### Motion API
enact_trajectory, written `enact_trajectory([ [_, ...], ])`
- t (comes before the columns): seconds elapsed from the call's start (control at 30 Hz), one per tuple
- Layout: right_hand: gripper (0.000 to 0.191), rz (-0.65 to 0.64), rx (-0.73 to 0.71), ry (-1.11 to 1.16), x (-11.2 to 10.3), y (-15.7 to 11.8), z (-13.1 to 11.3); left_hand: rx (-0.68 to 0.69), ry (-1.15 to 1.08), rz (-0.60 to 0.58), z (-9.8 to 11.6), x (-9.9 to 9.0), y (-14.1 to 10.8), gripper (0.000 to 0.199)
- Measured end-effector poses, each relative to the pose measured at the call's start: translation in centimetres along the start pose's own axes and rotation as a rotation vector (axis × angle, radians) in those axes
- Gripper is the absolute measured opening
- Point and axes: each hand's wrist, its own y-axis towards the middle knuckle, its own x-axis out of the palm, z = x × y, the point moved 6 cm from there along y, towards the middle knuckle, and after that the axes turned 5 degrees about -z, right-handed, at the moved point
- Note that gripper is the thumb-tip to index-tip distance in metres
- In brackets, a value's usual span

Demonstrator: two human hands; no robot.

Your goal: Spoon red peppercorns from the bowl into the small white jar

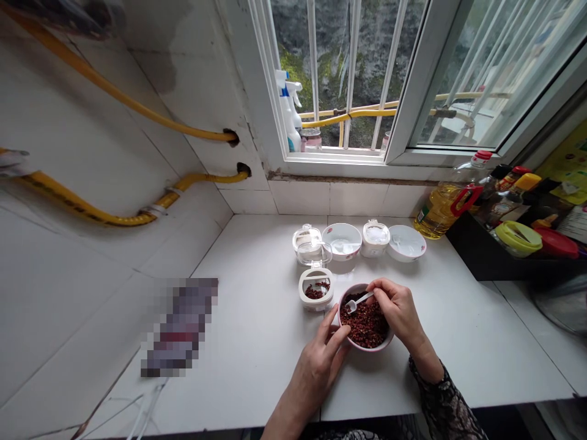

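Left hand (321, 362) clamps round white bowl (373, 349) of red-brown husks (369, 325) near table's (247, 348) front edge; right hand (400, 310) pinches small white plastic spoon (352, 306) inside. Open white-rimmed clear jar (316, 304): part-filled; bowl: plenty left.

The spoon (352, 306) is smooth plastic. The granules (367, 326) are rough and matt. The full bowl (370, 349) has a smooth, glossy finish. The front jar (316, 304) has a smooth plastic rim. The counter (252, 342) is smooth, glossy tile; the oil bottle (433, 214), glossy clear plastic; the sleeve (441, 397), thin cloth.
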Motion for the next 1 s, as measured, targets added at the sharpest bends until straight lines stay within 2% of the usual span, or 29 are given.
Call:
enact_trajectory([
  [0.57, 0.021, 0.027, 0.060, 0.111, -0.5, 0.1, 0.6, 0.007, 0.003, -0.001, 0.1, -0.1, 0.1, 0.030],
  [0.8, 0.022, 0.044, 0.092, 0.233, -1.0, 0.4, 1.0, 0.023, 0.023, 0.018, 0.3, -0.2, 0.2, 0.027],
  [0.9, 0.023, 0.052, 0.070, 0.297, -1.0, 0.5, 0.7, 0.027, 0.033, 0.023, 0.3, -0.2, 0.2, 0.026],
  [1.0, 0.024, 0.080, -0.011, 0.301, -0.7, 0.2, -0.4, 0.031, 0.032, 0.026, 0.3, -0.2, 0.2, 0.026],
])
